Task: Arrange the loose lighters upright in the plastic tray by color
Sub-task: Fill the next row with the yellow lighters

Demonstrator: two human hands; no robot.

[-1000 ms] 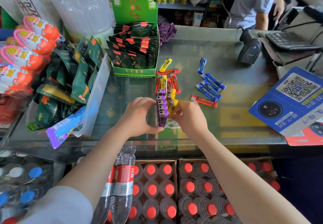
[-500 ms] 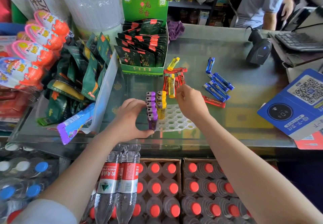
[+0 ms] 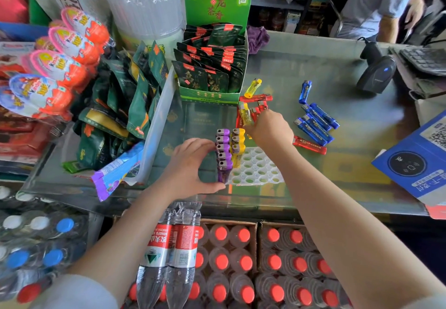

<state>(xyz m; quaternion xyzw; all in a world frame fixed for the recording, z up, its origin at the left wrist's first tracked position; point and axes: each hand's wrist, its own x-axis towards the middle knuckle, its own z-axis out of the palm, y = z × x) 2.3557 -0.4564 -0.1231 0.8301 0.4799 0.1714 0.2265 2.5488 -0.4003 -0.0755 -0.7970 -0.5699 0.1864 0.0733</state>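
Observation:
A white plastic tray with round holes lies on the glass counter. In its left side stand a row of purple lighters and a shorter row of yellow lighters. My left hand curls around the tray's left edge and the purple row. My right hand reaches past the tray and pinches a yellow lighter in the pile of red lighters. Another yellow lighter lies farther back. Several blue lighters and one red lighter lie to the right.
A green box of tea packets stands behind the pile. Snack packs and chocolate eggs crowd the left. A barcode scanner and a blue QR stand are on the right. A person stands behind the counter.
My right hand left the tray and reached forward to the red and yellow pile. My left hand stayed on the tray's left edge.

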